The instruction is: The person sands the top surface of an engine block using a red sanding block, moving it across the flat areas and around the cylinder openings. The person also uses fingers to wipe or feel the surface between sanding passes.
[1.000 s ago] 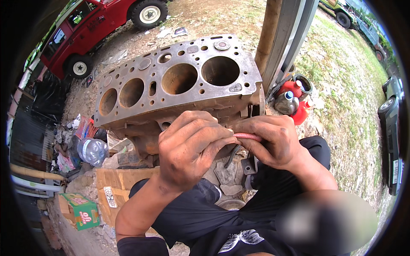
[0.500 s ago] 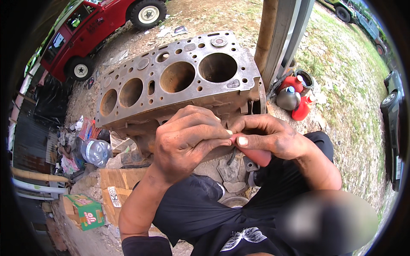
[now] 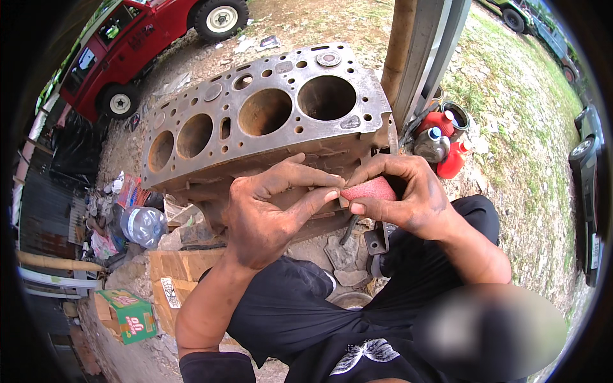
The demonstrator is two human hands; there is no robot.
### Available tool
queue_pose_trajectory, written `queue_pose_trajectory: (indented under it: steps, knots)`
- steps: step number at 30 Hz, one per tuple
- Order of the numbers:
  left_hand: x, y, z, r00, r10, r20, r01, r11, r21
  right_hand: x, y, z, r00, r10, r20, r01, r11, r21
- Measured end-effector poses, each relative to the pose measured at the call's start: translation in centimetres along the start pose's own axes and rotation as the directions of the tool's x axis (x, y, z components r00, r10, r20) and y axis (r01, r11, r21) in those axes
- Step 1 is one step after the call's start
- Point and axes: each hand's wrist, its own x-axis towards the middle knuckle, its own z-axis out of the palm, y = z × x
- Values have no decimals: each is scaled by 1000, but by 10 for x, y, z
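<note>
A small folded piece of red sandpaper (image 3: 374, 188), its grainy face showing, is between my two hands in front of the engine block (image 3: 231, 105). My right hand (image 3: 418, 201) grips it, thumb below and curled fingers above. At its left tip, the thumb and forefinger of my left hand (image 3: 265, 207) come together in a pinch; the other fingers bend loosely. Past my hands stands the rusty block, its flat grey top pierced by several round bores and smaller holes. My fingers partly cover its near side.
A metal post (image 3: 418, 57) rises beyond the block's right end. Red and dark bottles (image 3: 452, 159) stand by it. On the left lie a clear plastic jug (image 3: 145, 226), flattened cardboard (image 3: 167, 271) and a green box (image 3: 131, 316). A red vehicle (image 3: 143, 48) is parked behind.
The sandpaper has turned, so its grainy red face now shows instead of the smoother side. My left fingers have opened out somewhat, and my right hand has shifted slightly upward.
</note>
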Motion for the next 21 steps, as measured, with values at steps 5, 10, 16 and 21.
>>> queue_pose_trajectory:
  steps: [5, 10, 16, 21]
  knots:
    - [-2, -3, 3, 999, 15, -37, -15, 1000, 5, 1, -5, 3, 997, 58, -42, -56, 998, 33]
    - [-1, -3, 12, 993, 77, -85, -67, 991, 118, 1, -11, -5, 983, -164, -87, 135, 954, -269]
    - [11, -21, 10, 933, 339, -120, -299, 916, 268, 19, -27, -44, 934, -351, -61, 230, 723, -651]
    - [20, -34, -5, 872, 477, -113, -375, 797, 473, 66, -49, -74, 877, -410, 249, 429, 436, -791]
